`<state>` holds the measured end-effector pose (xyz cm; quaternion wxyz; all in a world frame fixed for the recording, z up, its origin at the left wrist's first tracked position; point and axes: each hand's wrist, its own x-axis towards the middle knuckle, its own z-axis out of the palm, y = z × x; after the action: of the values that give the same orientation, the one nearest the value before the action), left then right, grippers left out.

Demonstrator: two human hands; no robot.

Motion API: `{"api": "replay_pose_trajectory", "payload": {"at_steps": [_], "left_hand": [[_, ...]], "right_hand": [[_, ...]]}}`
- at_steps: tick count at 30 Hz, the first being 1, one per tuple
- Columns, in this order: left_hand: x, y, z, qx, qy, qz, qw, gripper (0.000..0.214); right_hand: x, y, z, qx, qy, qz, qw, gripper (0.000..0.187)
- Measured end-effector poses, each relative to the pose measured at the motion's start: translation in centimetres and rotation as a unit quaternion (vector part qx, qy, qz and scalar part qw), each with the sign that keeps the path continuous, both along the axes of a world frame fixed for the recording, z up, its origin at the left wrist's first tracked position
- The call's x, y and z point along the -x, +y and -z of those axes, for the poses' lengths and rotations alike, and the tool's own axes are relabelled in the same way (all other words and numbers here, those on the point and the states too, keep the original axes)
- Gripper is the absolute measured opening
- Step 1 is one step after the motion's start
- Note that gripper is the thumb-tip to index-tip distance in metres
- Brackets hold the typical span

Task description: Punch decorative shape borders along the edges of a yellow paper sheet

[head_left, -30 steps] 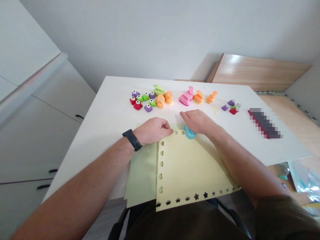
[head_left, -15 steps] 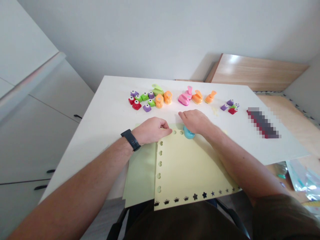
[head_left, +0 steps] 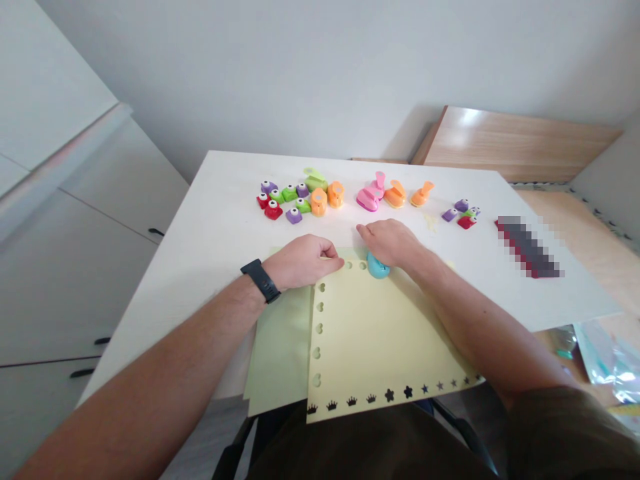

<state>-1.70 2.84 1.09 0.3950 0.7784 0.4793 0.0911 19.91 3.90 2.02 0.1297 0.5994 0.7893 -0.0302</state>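
Note:
A pale yellow sheet of paper lies in front of me, with heart holes down its left edge and crowns, flowers and stars cut along the near edge. My left hand, a dark watch on its wrist, pinches the sheet's far left corner between thumb and fingers. At the far edge, my right hand is closed over a blue craft punch, covering most of it. Two round-looking holes show between the hands. Under the yellow sheet, pale green sheets stick out to the left.
Small purple, red and green punches cluster at the back left beside orange punches. Pink punches stand at the back middle. More small punches and a blurred dark red-edged object lie right. Yellow paper scraps lie behind my right hand.
Almost nothing differs. Both hands keep their places on the paper and the punch; the view and the sheet's near edge have shifted very slightly.

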Motion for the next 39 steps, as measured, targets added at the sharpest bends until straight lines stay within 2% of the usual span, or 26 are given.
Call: {"api": "replay_pose_trajectory", "payload": {"at_steps": [7, 10, 16, 24, 39], "left_hand": [[0.0, -0.1, 0.0, -0.002, -0.008, 0.002, 1.000, 0.027], [0.0, -0.1, -0.1, 0.002, -0.011, 0.002, 1.000, 0.026], [0.1, -0.1, -0.1, 0.009, -0.013, 0.001, 1.000, 0.027], [0.2, 0.0, 0.0, 0.017, -0.021, 0.007, 1.000, 0.029], [0.1, -0.1, -0.2, 0.029, -0.018, 0.005, 0.999, 0.031]], "right_hand": [[-0.6, -0.7, -0.2, -0.036, 0.045, 0.015, 0.998, 0.059], [-0.7, -1.1, -0.5, -0.058, 0.095, 0.035, 0.993, 0.064], [-0.8, -1.1, -1.1, -0.030, 0.174, 0.085, 0.981, 0.068], [-2.1, -0.9, -1.7, -0.020, 0.193, 0.109, 0.975, 0.062], [-3.2, -0.8, -1.7, -0.021, 0.149, 0.097, 0.984, 0.059]]}}
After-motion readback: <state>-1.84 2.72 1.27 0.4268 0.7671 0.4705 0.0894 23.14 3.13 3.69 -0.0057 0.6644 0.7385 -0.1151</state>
